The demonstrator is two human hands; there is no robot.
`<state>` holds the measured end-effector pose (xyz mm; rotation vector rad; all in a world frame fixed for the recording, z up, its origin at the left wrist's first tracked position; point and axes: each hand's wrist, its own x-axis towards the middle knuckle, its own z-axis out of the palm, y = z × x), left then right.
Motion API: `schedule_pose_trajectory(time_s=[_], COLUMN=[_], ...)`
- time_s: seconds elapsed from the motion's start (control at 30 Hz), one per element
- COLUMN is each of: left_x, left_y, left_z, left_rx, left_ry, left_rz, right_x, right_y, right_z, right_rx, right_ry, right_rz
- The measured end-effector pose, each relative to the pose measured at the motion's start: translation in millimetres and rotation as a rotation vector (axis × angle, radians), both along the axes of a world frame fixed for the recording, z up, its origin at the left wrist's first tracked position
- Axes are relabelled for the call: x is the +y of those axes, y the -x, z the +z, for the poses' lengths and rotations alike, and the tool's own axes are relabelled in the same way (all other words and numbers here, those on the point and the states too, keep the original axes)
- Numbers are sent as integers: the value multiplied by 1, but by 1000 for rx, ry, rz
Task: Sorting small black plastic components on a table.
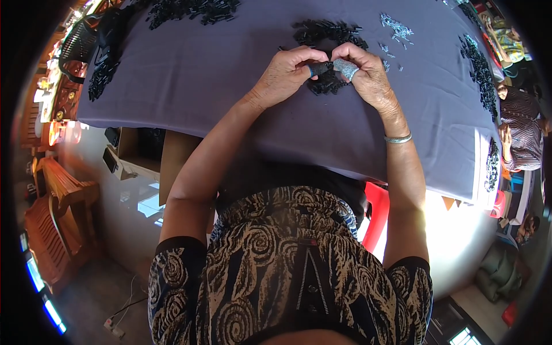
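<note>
My left hand (287, 73) and my right hand (368, 75) meet fingertip to fingertip above the table. Both are closed in a pinch, thumb against fingers. A black wrap with a blue edge (318, 69) covers my left thumb, and a grey wrap (345, 69) covers my right thumb. Something small and dark sits between the fingertips; its kind is too small to tell, and the fingers partly hide it. Just beyond and beneath the hands lies a loose pile of small black pieces (329, 30). Small silvery pieces (395, 27) are scattered to the right of that pile.
A grey-purple cloth (218, 75) covers the table. More black pieces lie at the far left (192, 10) and along the right edge (482, 72), where another person in a striped top (520, 129) sits. A black basket (80, 49) stands at left. Below are an open cardboard box (141, 150) and a wooden chair (63, 218).
</note>
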<state>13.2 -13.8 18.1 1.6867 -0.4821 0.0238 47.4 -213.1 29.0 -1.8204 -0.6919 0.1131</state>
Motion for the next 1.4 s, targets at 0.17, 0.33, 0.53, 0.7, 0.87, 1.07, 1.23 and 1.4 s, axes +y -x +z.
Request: schedule_pose_trajectory(time_s=[0.17,0.33,0.53,0.7,0.87,1.07,1.23,1.4], left_x=[-2,-4,-1,2,1,-6,-7,-7], left_y=[3,3,0,-1,0,2,1,1], left_z=[4,-2,-5,-7,-6,-6,-9,-8], left_rx=[86,8,61,155,127,86,65,88], left_ry=[-28,-29,-70,-9,-24,-108,-105,-71], left_rz=[23,38,34,13,73,132,167,173], right_x=[1,3,7,8,10,12,18,17], right_y=[0,0,2,0,-1,-1,2,1], right_z=[1,1,7,5,7,6,8,5], right_rx=[0,21,-66,60,-11,111,92,135], right_ry=[47,36,140,82,160,111,107,57], right_rz=[-11,-3,-29,14,-22,-40,-78,-47])
